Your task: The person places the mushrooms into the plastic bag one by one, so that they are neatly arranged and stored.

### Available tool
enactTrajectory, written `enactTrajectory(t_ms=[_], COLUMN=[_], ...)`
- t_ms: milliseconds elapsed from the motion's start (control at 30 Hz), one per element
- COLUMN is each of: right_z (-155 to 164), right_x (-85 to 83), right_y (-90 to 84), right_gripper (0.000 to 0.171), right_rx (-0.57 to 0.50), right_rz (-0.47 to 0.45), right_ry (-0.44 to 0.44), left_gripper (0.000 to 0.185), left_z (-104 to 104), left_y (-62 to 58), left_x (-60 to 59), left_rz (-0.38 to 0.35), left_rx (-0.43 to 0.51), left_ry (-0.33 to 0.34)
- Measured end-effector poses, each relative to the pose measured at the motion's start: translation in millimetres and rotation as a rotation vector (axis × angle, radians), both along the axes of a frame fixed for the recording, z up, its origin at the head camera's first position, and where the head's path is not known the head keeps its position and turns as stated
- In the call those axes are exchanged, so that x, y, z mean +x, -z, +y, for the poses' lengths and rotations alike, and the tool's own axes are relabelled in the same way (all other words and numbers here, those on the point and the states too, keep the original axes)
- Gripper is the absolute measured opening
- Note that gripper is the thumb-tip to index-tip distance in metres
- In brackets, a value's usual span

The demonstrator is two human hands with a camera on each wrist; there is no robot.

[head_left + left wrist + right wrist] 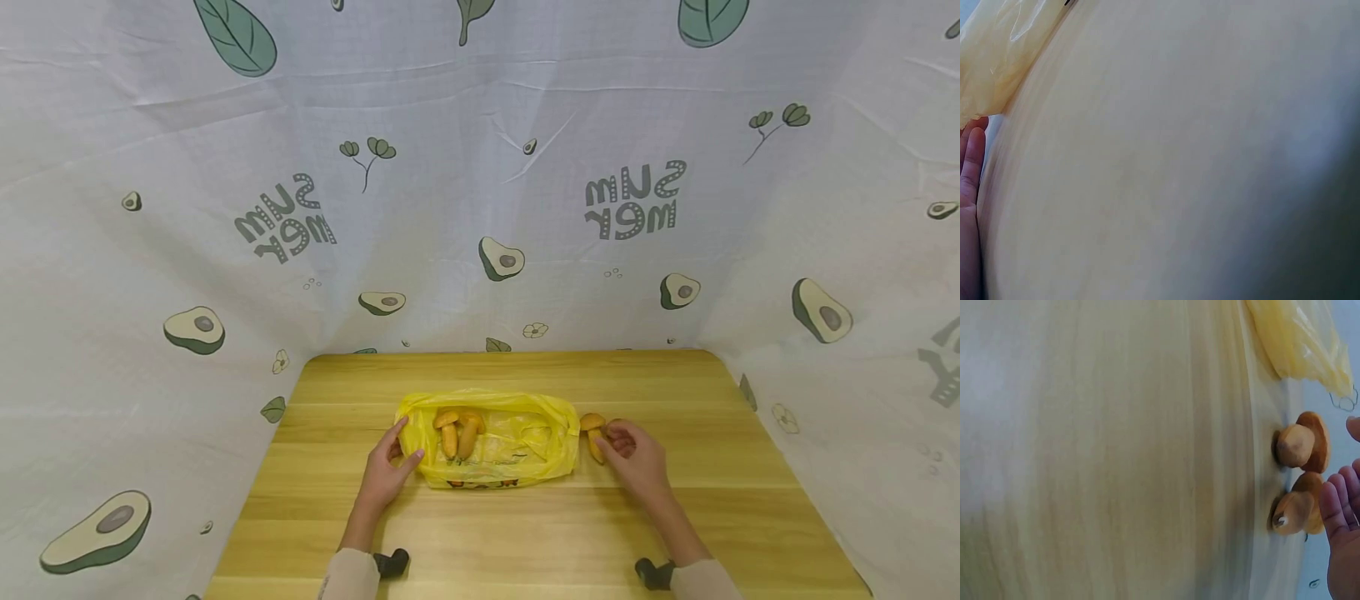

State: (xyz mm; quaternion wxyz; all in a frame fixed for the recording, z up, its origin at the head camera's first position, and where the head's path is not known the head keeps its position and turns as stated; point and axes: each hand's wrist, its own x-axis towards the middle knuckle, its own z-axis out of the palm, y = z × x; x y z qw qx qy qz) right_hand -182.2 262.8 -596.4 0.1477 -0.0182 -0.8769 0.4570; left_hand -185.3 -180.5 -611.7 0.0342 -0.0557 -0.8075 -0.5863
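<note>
A yellow plastic bag (517, 471) lies on the table with its mouth spread wide. Two orange-brown mushrooms (467, 437) rest inside its left part. My left hand (386, 475) is at the bag's left end, thumb and fingers apart, fingertips touching the plastic. Right of the bag, my right hand (637, 462) reaches over two more mushrooms on the tabletop. One of these, a mushroom (592, 422), shows beside my thumb; the other mushroom (1297, 506) is mostly covered by my fingers in the head view. The right wrist view shows these fingers relaxed, gripping nothing.
The wooden table (525, 542) has rounded far corners. A white curtain (450, 208) printed with avocados and leaves hangs behind it and along both sides. Black straps or mounts (392, 564) sit at both wrists.
</note>
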Motion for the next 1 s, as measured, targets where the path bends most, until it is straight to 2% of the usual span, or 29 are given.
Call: enactTrajectory(t_ms=[300,500,700,1000], right_z=[12,23,29,33], right_x=[1.2,0.9,3.3,4.2], right_y=[6.3,14.0,19.8,23.5], right_gripper=[0.034,0.037,0.048,0.058], right_rx=[0.036,0.101,0.160,0.140], right_rz=[-0.023,-0.045,-0.093,-0.195], right_ry=[0.085,0.128,0.098,0.019], left_gripper=[0.071,0.071,0.071,0.070], left_z=[3,3,2,3], left_y=[6.1,6.7,0.5,-2.8], left_x=[-1.5,-1.4,0.1,1.5], left_rz=[-0.016,-0.009,0.016,0.011], left_rx=[0.011,0.004,-0.028,-0.020], left_ry=[-0.028,-0.025,-0.005,-0.007])
